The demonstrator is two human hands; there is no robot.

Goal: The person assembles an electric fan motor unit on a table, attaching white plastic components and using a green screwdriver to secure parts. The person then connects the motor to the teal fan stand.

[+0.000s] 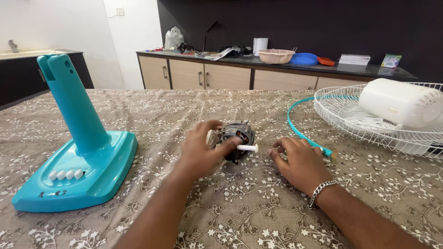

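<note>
Left hand (200,150) fingers wrapped on fan motor (235,136), steadying it on worktop (230,207); right hand (297,161) fingers curled loosely beside white shaft (248,148), pinching nothing

Left hand (203,150) curled, fingers (210,125) spread in a grip; right hand (297,161) palm-down, fingers bent

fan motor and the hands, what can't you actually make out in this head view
- Fan motor: its left side and underside, hidden by the left hand wrapped around it.
- Right hand: its fingertips curl down onto the tablecloth, so whether they pinch anything small is unclear.
- White fan grille and white motor cover: cut off by the right edge.
- Countertop items: too small and distant to identify.
</note>
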